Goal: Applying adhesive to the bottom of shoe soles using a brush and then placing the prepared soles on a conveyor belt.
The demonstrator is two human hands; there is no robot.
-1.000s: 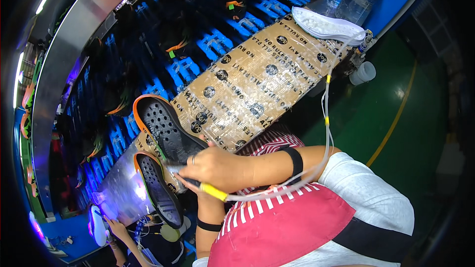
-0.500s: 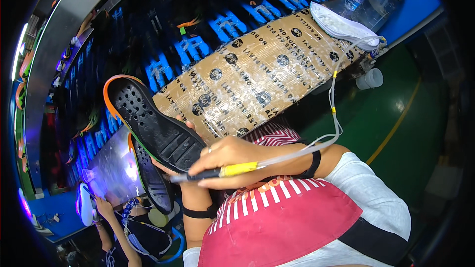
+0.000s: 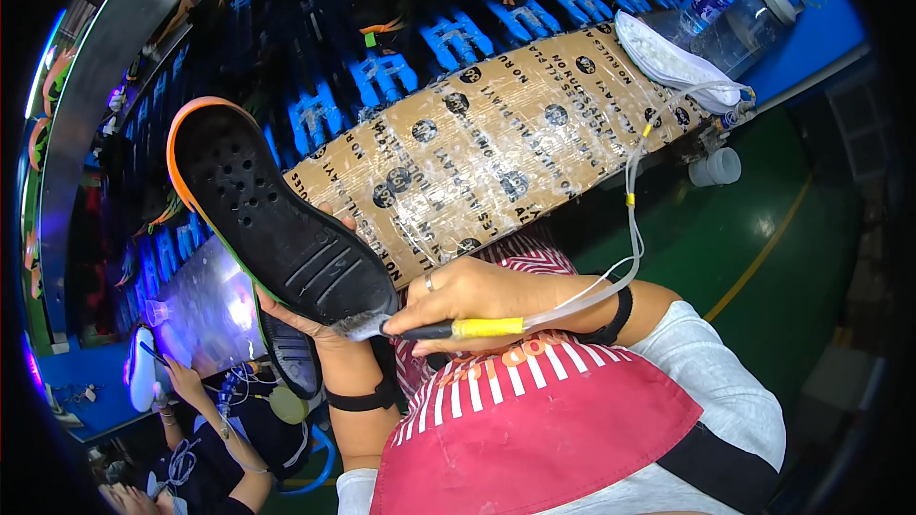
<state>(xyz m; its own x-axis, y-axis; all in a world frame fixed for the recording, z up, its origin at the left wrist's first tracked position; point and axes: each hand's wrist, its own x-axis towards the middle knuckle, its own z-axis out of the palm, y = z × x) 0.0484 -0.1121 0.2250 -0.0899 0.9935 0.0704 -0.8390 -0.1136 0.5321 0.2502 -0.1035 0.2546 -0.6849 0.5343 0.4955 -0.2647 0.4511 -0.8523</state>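
right hand (image 3: 472,294) is closing tight around a brush (image 3: 434,329) with a black and yellow handle, fingers curled over it, ring showing on one finger, grey bristles at the left end touching the heel edge of the shoe sole (image 3: 272,215). clear tube (image 3: 632,229) is running from the handle's back end up and right toward the wrapped bench. left hand (image 3: 305,319) is cupping the sole from underneath, fingers wrapped around the heel end, only partly visible since the sole is covering most of it, so how far the fingers are spreading can't be told. sole is sitting in front of the chest, left of centre, tread side facing the camera, black with an orange rim at the toe. its long axis is running diagonally, toe pointing up-left, heel down-right toward the brush. second sole (image 3: 291,358) is lying just below and behind it, mostly hidden. cardboard bench top (image 3: 515,133) wrapped in clear tape is lying beyond the hands, white shoe upper (image 3: 668,62) resting at its far right end, two plastic bottles (image 3: 735,10) standing behind that. another person's hand (image 3: 186,377) is working at lower left.
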